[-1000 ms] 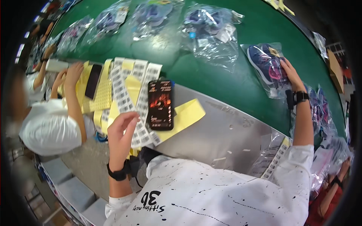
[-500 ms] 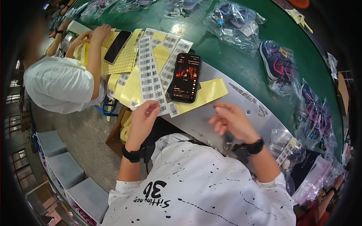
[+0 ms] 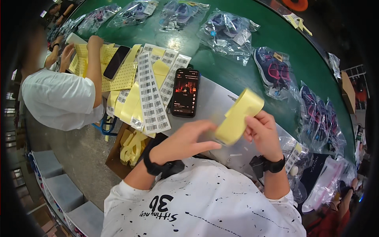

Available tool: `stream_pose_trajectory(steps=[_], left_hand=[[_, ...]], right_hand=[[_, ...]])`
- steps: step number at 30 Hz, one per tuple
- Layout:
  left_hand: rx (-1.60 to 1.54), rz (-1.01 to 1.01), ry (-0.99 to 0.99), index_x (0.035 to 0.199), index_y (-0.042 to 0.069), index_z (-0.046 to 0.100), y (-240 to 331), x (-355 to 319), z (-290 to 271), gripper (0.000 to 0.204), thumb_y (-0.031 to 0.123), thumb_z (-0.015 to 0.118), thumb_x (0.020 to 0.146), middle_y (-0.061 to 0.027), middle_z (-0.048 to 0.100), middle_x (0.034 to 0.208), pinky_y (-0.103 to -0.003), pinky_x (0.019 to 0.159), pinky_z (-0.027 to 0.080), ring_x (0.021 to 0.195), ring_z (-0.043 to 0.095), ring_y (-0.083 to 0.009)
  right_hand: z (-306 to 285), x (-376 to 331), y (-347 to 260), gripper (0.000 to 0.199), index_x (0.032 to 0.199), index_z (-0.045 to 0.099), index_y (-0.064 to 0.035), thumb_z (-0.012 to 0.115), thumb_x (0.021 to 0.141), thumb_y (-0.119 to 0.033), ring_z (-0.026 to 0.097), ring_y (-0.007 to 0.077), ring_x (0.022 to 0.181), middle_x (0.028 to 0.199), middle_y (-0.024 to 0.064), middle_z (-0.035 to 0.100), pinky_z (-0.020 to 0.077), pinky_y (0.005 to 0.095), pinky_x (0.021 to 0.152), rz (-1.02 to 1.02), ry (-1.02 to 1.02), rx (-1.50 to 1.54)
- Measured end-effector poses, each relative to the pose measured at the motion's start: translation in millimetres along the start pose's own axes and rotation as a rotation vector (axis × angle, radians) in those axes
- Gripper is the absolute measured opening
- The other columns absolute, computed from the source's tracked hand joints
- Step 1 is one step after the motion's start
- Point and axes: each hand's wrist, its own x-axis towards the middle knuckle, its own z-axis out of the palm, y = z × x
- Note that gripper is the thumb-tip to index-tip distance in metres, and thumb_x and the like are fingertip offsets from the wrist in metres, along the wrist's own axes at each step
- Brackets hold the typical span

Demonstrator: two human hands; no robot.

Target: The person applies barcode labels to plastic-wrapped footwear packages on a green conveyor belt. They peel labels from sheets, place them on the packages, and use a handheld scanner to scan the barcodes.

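Observation:
My right hand (image 3: 263,132) pinches a curling strip of yellow label backing paper (image 3: 233,126) by its right side. The strip hangs in the air over the metal table edge, its top looping over. Close to its lower left end is my left hand (image 3: 183,142), thumb and fingers spread apart, fingertips smeared by motion. I see no gap or contact clearly there. Left of the strip, a phone with a lit screen (image 3: 184,93) lies on the table. Beside the phone are sheets of barcode labels (image 3: 150,91) and more yellow backing paper (image 3: 132,104).
Bagged shoes (image 3: 276,71) line the green table surface (image 3: 205,75). At left, a person in a white shirt (image 3: 59,93) handles yellow sticker sheets (image 3: 122,77) near a dark phone (image 3: 116,62). A cardboard box (image 3: 116,158) of yellow strips stands below the table. Clear plastic bags (image 3: 325,183) lie at right.
My right hand has picked up the yellow strip that lay under the phone and raised it to the right. My left hand has moved right, toward the strip. The view has shifted slightly.

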Motion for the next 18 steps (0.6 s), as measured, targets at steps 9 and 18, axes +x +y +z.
stream_pose_trajectory(steps=[9, 18], left_hand=[[-0.411, -0.201, 0.171, 0.099, -0.001, 0.061, -18.2, 35.4, 30.8, 0.011, 0.008, 0.061, 0.094, 0.0021, 0.062, 0.080, -0.020, 0.065, 0.044, 0.074, 0.055, -0.0026], [-0.239, -0.162, 0.186, 0.116, 0.000, 0.064, -3.7, 31.8, 33.4, 0.028, 0.002, 0.066, 0.088, -0.0028, 0.068, 0.085, -0.020, 0.067, 0.047, 0.076, 0.059, -0.0040]], right_hand=[[5.7, -22.9, 41.4, 0.012, 0.091, 0.065, -0.0023, 0.067, 0.090, -0.014, 0.050, 0.0026, 0.060, 0.073, -0.0026, 0.061, 0.0377, 0.0183, 0.053, -0.003, 0.004, -0.174], [5.5, -22.2, 48.1, 0.019, 0.077, 0.063, -0.0030, 0.067, 0.091, -0.015, 0.045, 0.0013, 0.058, 0.067, -0.0050, 0.057, 0.0325, 0.0192, 0.051, 0.069, 0.056, -0.076]])
